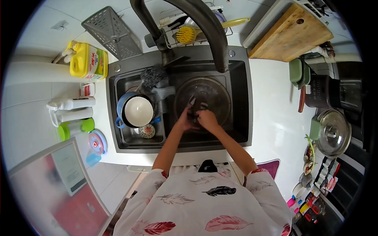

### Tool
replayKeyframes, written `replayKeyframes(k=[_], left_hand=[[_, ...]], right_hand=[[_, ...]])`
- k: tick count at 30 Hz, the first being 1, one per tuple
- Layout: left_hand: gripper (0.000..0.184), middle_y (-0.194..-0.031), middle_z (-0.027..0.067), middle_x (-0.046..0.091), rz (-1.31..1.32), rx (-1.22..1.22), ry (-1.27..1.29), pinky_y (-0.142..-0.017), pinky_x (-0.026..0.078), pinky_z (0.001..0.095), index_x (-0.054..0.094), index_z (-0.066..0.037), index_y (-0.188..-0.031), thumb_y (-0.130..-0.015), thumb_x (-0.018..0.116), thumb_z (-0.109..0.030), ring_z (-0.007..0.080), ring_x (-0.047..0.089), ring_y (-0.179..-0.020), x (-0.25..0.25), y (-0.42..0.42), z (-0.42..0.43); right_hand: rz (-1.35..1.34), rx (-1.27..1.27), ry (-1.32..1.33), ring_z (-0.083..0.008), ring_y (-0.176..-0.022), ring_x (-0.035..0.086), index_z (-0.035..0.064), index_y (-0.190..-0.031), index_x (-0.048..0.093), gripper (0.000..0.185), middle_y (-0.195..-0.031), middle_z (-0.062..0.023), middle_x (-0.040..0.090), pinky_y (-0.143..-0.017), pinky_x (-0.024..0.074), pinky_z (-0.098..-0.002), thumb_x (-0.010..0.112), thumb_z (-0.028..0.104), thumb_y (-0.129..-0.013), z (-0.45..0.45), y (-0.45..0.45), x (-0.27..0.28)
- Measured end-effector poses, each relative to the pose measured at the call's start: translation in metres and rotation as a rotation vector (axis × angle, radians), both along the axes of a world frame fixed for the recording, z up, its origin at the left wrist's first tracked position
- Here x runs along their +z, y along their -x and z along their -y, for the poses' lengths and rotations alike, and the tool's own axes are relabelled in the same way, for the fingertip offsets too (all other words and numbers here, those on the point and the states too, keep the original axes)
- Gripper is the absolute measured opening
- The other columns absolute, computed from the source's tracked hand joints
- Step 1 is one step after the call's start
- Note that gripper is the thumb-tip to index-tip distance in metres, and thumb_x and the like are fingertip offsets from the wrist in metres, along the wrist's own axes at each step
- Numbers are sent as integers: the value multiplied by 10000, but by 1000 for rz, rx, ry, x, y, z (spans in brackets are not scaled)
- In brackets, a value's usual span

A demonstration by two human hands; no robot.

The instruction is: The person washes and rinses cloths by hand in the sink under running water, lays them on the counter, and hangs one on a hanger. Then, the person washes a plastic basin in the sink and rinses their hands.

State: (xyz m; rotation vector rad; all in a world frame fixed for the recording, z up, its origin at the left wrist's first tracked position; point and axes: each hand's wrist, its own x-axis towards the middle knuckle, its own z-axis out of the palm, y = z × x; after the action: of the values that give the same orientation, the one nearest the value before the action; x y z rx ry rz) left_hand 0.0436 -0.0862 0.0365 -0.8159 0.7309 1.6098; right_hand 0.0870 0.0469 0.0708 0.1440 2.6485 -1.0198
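Both hands are over a large round dark pan (221, 92) lying in the right basin of the sink (241, 118). My left hand (184, 121) reaches in from the lower left, its fingers around a slim dark object with a pale, shiny tip (192, 100). The kind of object is too dim to tell. Close beside it, my right hand (207, 118) is curled, fingertips turned toward the left hand. Whatever it grips is hidden by the fingers and dark surroundings. The dark faucet (220, 47) arches above the pan.
In the left basin stand a blue pot with a white bowl (139, 111), a patterned round piece (146, 131) and a dark scrubber (154, 76). A yellow jug (89, 61) stands left. At right are a wooden cutting board (291, 33) and a glass lid (333, 133).
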Motion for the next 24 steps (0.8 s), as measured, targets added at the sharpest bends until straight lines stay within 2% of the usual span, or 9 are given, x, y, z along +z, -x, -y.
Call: replayKeyframes(k=[3,9,11,15,16,19,21,23,24], left_hand=[[631,-1238,133,379,34,142,-321,-941,225,532,333,-98,-1246,-780,431,-512,334,353,-1132,3,3,0],[458,-1044,96,525,-45,96,-186,-793,426,393,454,-90,-1112,-795,469,-419,256,522,-915,21,-9,-9],[405,-1011,87,539,-93,89,-154,-748,454,378,467,-85,-1086,-806,473,-378,237,539,-874,21,-16,-4],[340,-1063,83,521,-30,267,-234,-793,435,350,461,-77,-1099,-841,437,-297,215,520,-935,54,-20,-6],[351,-1085,80,511,-41,282,-213,-815,421,343,454,-80,-1115,-840,440,-298,210,506,-963,67,-20,-7],[402,-1138,72,481,-66,253,-216,-850,396,352,437,-90,-1151,-837,439,-341,208,469,-1023,82,-18,-11],[441,-1169,66,460,-79,208,-238,-864,385,369,428,-98,-1171,-834,436,-382,211,445,-1054,81,-17,-13],[505,-1193,49,440,-80,168,-320,-876,369,378,417,-108,-1185,-812,449,-447,206,434,-1067,77,-18,-15],[505,-1193,49,440,-79,166,-316,-876,369,378,417,-108,-1185,-812,449,-447,206,434,-1067,76,-20,-15]], right_hand=[[-110,114,44,-307,-668,565,56,-742,609,129,-702,-153,581,-612,446,-393,543,74,-632,11,-16,46],[-251,402,112,-253,-702,540,66,-789,584,183,-650,-67,533,-668,423,-350,558,34,-611,8,-21,118],[-502,425,113,-240,-668,537,105,-749,594,142,-658,-50,529,-658,419,-338,540,51,-629,-18,-8,131],[-624,-343,236,-182,-656,499,85,-704,560,151,-695,-28,493,-636,391,-284,562,5,-576,-61,1,96],[-622,-341,236,-182,-656,499,85,-704,560,151,-695,-28,493,-636,391,-284,562,5,-576,-63,-1,73],[-272,-926,753,-109,-704,473,77,-834,510,165,-741,-5,459,-637,393,-235,581,53,-687,-57,-10,4],[-14,-1161,1120,-149,-790,511,79,-914,480,201,-825,-38,501,-697,426,-259,571,188,-772,-32,-10,-14],[310,-942,1680,-200,-913,517,88,-1059,433,333,-988,-80,519,-794,431,-319,495,320,-828,-20,-11,-10],[311,-944,1684,-200,-913,517,88,-1059,433,333,-988,-80,519,-794,431,-319,495,320,-828,-15,-12,-18]])
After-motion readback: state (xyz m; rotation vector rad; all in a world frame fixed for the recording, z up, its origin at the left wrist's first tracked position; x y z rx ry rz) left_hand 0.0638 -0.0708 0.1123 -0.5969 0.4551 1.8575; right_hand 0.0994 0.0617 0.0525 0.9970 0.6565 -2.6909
